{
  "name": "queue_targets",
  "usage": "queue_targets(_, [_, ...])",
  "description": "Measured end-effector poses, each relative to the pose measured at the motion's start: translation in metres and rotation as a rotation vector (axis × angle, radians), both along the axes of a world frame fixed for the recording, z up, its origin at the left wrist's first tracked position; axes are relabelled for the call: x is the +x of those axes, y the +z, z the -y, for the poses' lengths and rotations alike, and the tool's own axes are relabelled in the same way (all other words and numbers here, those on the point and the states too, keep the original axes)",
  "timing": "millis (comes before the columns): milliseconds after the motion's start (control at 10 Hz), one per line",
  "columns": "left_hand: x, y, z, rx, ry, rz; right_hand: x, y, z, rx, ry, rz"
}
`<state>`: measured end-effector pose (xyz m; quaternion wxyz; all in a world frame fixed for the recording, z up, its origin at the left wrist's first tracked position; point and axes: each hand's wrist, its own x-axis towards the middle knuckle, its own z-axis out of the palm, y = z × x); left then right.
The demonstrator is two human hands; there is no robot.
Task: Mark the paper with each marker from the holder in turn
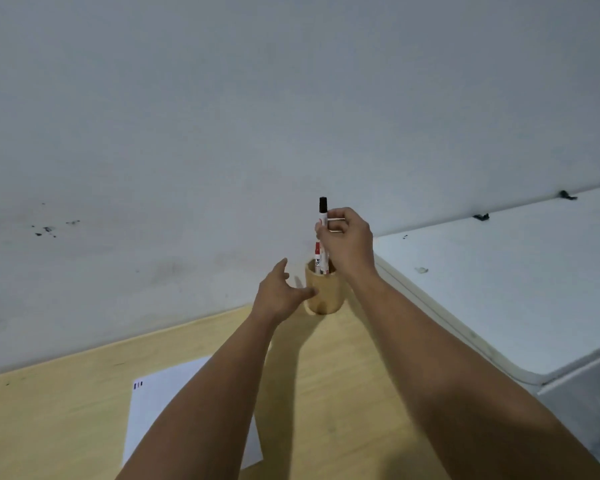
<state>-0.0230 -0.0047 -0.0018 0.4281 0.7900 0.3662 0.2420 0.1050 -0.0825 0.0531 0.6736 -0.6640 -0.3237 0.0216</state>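
Note:
A round wooden holder [326, 296] stands at the far edge of the desk, against the wall. My right hand [349, 242] grips a white marker with a black cap [323, 211], held upright with its lower end inside the holder's mouth. A red-capped marker [316, 252] stands in the holder beside it. My left hand [279, 294] is open, fingertips touching the holder's left side. A white sheet of paper [160, 403] lies on the desk nearer to me, partly under my left forearm, with a few short dark marks [138, 385] at its top-left corner.
The light wooden desk [49, 427] meets a grey-white wall [222, 133] with some dark specks. A white table [499, 289] with rounded edges stands to the right of the desk, with small black clips along its far edge.

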Motion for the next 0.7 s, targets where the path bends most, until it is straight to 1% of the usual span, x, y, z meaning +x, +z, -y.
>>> queue_targets(100, [0.021, -0.017, -0.003, -0.024, -0.01, -0.023, 0.007, -0.014, -0.007, -0.032, 0.014, 0.01])
queue_targets(200, [0.032, -0.028, -0.001, 0.01, -0.013, 0.002, 0.009, -0.029, -0.012, -0.089, 0.036, 0.024])
queue_targets(400, [0.037, -0.033, 0.006, 0.087, 0.027, 0.049, 0.014, -0.039, -0.018, -0.084, 0.002, 0.019])
queue_targets(500, [0.036, -0.031, 0.007, 0.086, 0.017, 0.032, 0.014, -0.041, -0.015, -0.157, 0.035, -0.016])
queue_targets(600, [0.034, -0.028, 0.009, 0.075, -0.011, 0.028, 0.009, -0.039, -0.012, -0.17, 0.058, -0.073])
queue_targets(700, [0.028, -0.021, 0.014, 0.05, 0.008, 0.034, 0.005, -0.031, -0.011, -0.099, 0.045, -0.109])
